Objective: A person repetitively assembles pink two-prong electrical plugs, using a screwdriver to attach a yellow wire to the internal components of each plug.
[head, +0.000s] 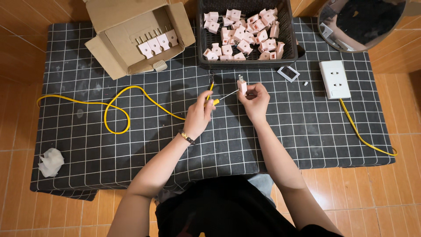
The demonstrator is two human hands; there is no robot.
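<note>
Mid-mat, left hand (pixel 198 115) holds screwdriver (pixel 218 99), right hand (pixel 255 101) plug (pixel 241 85).

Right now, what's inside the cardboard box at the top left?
The cardboard box holds four pale pink plugs in a row, prongs up, plus one beige piece at its front edge. Its flaps hide the rest of the inside.

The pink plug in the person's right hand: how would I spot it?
Start at the black basket of pink plugs at the table's far edge. Just below it, the right hand holds one plug upright. It alone is off the table, met by a screwdriver.
</note>
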